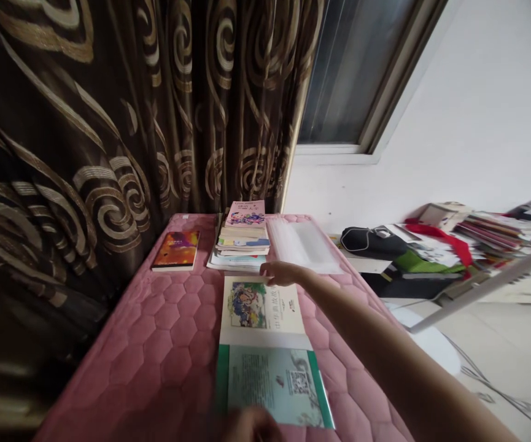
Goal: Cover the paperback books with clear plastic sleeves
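A book lies spread on the pink quilted bed surface. Its far half is cream with a coloured illustration and large characters; the near half is pale green with dark green edges and a QR code. At the far edge of the cream half, my right hand has its fingers bent and together, seemingly pinching that edge. My left hand is at the bottom of the view, over the near edge of the green half. It is blurred and partly cut off, so its fingers cannot be made out.
Beyond the book stands a stack of books with a pink one on top. An orange-red book lies to its left, clear plastic sheets to its right. A patterned curtain borders the left; papers and a black pouch lie right.
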{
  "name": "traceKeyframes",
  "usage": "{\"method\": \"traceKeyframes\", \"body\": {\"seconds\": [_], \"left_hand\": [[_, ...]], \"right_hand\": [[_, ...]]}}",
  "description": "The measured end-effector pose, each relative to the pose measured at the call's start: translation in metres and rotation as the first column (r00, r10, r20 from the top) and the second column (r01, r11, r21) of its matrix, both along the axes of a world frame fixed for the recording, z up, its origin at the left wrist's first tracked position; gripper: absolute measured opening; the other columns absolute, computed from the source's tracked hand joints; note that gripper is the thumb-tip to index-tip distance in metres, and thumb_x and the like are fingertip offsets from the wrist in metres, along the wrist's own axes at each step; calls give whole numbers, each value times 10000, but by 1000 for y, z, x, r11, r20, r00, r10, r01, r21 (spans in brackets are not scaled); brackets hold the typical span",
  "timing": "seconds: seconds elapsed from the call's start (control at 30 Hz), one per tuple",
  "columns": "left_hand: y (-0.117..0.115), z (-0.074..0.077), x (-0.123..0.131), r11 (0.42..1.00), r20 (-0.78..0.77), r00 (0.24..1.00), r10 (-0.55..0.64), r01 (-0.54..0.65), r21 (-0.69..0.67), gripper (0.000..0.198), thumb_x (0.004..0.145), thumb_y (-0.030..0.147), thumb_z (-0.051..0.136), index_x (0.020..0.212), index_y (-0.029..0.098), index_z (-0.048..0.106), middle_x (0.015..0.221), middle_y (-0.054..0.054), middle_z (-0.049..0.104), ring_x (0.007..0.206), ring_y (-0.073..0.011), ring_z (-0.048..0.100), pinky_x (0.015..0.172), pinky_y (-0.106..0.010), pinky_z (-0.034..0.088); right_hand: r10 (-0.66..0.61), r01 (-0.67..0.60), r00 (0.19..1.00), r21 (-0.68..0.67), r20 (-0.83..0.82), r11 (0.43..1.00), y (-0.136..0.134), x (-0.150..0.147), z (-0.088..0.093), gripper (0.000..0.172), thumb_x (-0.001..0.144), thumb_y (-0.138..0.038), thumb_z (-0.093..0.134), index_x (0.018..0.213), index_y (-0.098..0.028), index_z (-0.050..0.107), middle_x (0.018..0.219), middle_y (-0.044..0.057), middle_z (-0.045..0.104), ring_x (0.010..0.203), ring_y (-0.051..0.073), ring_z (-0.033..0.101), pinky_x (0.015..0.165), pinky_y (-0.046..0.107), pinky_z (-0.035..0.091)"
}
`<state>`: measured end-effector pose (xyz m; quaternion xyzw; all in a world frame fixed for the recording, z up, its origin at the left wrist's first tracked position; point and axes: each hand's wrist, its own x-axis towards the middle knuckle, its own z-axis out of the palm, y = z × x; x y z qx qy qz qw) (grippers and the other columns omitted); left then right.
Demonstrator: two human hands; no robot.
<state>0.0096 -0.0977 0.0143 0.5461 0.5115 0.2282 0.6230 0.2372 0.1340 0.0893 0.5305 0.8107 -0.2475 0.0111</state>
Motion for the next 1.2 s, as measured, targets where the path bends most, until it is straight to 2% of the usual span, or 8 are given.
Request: {"method": "traceKeyframes", "body": {"seconds": [0.13, 0.2, 0.33, 0.47, 0.6, 0.77, 0.97, 1.2], "left_hand": [[57, 4, -21, 908, -110, 948, 300, -248, 337, 272, 698, 279, 585, 960, 208, 569, 902, -30, 607, 920, -207, 568, 899, -371, 442], [80, 1, -34, 878, -138, 906, 400, -336, 342, 497, 567, 182, 633, 1048, 169, 507, 975, -53, 578, 900, -192, 560, 890, -353, 445], [89, -13, -48, 909, -50, 945, 323, -295, 294, 661, 548, 140, 637, 1175, 161, 431, 941, -39, 573, 786, -154, 562, 781, -313, 475], [75, -20, -55, 954, 79, 981, 175, -189, 233, 535, 646, 206, 648, 1151, 196, 470, 920, -32, 606, 774, -149, 592, 737, -293, 482], [72, -20, -61, 954, 21, 977, 214, -214, 208, 351, 751, 318, 596, 1066, 200, 493, 829, -7, 627, 767, -154, 625, 750, -301, 485], [75, -17, -51, 971, -174, 964, 200, -170, 170, 388, 783, 468, 514, 1047, 190, 453, 654, 58, 524, 619, -141, 579, 610, -270, 453], [60, -16, -29, 934, -212, 940, 267, -198, 299, 444, 737, 410, 524, 1092, 154, 451, 733, 27, 526, 620, -141, 545, 650, -296, 470], [47, -12, -17, 881, -153, 947, 283, -193, 433, 465, 804, 367, 449, 1227, 173, 422, 1152, -127, 601, 1043, -223, 591, 912, -388, 472]], "right_hand": [[0, -1, 1000, 65, 17, 998, -18, -1, 21, 343, 753, -106, 621, 1089, -173, 611, 1030, 82, 692, 827, 185, 643, 671, 264, 478], [4, -5, 1000, 134, 8, 991, -44, 1, 39, 370, 784, -121, 591, 1148, -189, 584, 1033, 76, 690, 848, 184, 638, 686, 262, 464], [129, -141, 990, 425, 57, 894, -126, 3, 55, 246, 848, -147, 499, 1041, -224, 630, 923, 48, 687, 771, 167, 623, 620, 254, 427], [241, -255, 965, 547, 100, 797, -209, 0, 14, 221, 850, -78, 443, 783, -206, 611, 773, 25, 649, 712, 158, 580, 609, 263, 422], [211, -189, 976, 645, 43, 740, -253, 0, -50, 194, 835, -129, 512, 974, -207, 623, 927, 42, 687, 751, 180, 613, 648, 295, 491], [112, -52, 991, 570, -72, 820, -265, 15, -78, 363, 791, -146, 560, 1133, -260, 600, 1204, 58, 633, 1058, 217, 605, 861, 334, 523], [-421, 514, 843, 272, -335, 813, -262, 29, -74, 282, 875, -329, 444, 1096, -244, 596, 1124, 77, 645, 978, 196, 648, 804, 307, 555], [-383, 540, 779, 222, -497, 812, -260, 20, -97, 413, 764, -255, 526, 1178, -268, 524, 1073, 75, 646, 839, 207, 679, 688, 316, 584]]}}
